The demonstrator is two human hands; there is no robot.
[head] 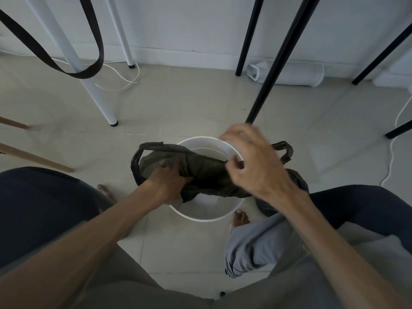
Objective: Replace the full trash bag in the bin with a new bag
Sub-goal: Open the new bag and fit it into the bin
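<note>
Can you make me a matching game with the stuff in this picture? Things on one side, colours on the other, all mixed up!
Things:
1. bin
2. new bag
3. table leg behind the bin
4. chair leg at far left

Colours:
A. light wood
B. white
C. black
D. dark brownish-grey

Right pairs: 1-B, 2-D, 3-C, 4-A

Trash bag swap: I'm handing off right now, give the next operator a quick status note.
Left hand: grip shut on the new bag, pressing it into the bin.
Right hand: pinching the same bag at the far rim.
Full bag: seems already out, on the floor right of the bin.
Done: old bag removed, new one draped across the opening.
Left: open it, push it down, fold its edge and handles over the rim.
</note>
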